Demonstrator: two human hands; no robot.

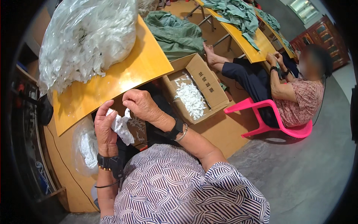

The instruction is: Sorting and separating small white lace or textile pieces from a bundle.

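My left hand [106,128] grips a limp white piece [122,130] with small dark spots or holes, its thumb on the upper edge. I cannot make out whether the piece is cloth or another thin sheet. Just to the right, my right hand [141,106] is closed in a pinch at the piece's upper right edge, with the fingertips partly hidden behind the knuckles. The piece hangs down between both hands, over my lap. White scraps [138,128] with ragged outlines show beneath the right hand.
An open cardboard box [216,95] holds white scraps. A big clear plastic bag [89,37] covers much of the yellow table [149,56]; a smaller bag [84,149] stands at left. Another person [287,89] sits on a pink chair [278,115] by green cloth [238,16].
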